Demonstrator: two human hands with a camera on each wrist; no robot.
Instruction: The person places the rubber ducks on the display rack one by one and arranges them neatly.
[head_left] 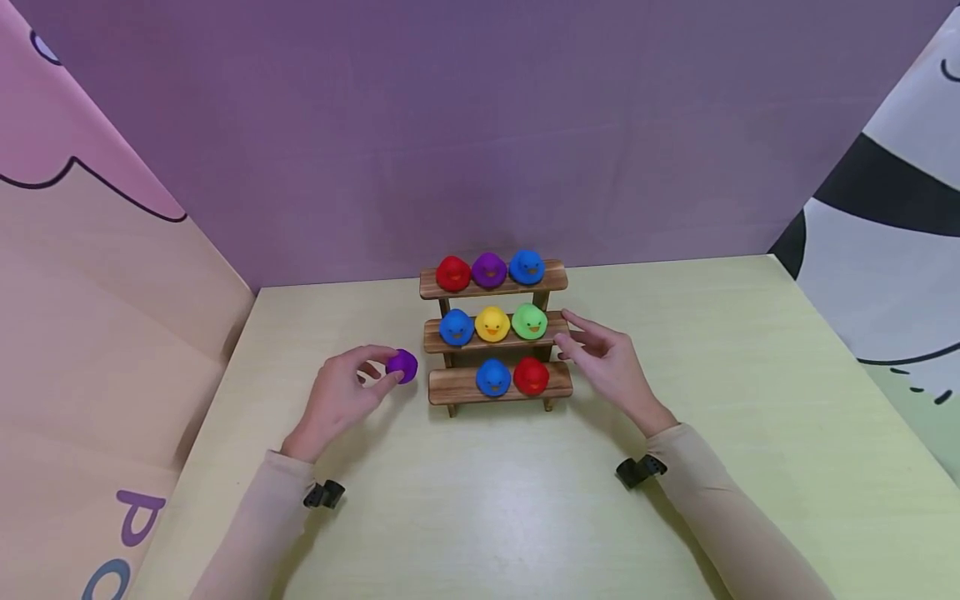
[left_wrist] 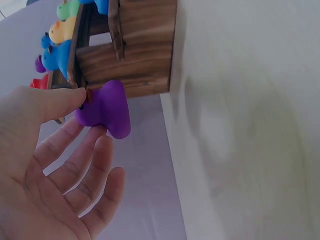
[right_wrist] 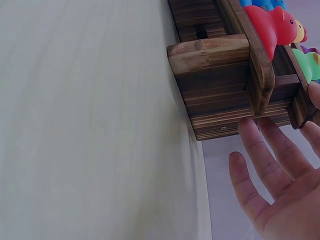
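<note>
My left hand (head_left: 342,397) pinches a purple rubber duck (left_wrist: 115,110) between thumb and fingers, just left of a three-tier wooden display rack (head_left: 453,387) and above the table. In the left wrist view the other fingers (left_wrist: 102,195) are spread below the duck. At the rack's right side, my right hand (head_left: 611,364) holds the end of the middle shelf between thumb and forefinger. On the bottom shelf sit a blue duck (head_left: 493,379) and a red duck (head_left: 532,377), with bare wood at its left end.
The middle shelf bears blue (head_left: 456,328), yellow (head_left: 492,325) and green ducks (head_left: 529,322). Red (head_left: 453,274), purple (head_left: 489,271) and blue ducks (head_left: 527,267) line the top shelf. A purple wall (head_left: 487,133) stands behind the pale table (head_left: 487,508), with printed panels on both sides.
</note>
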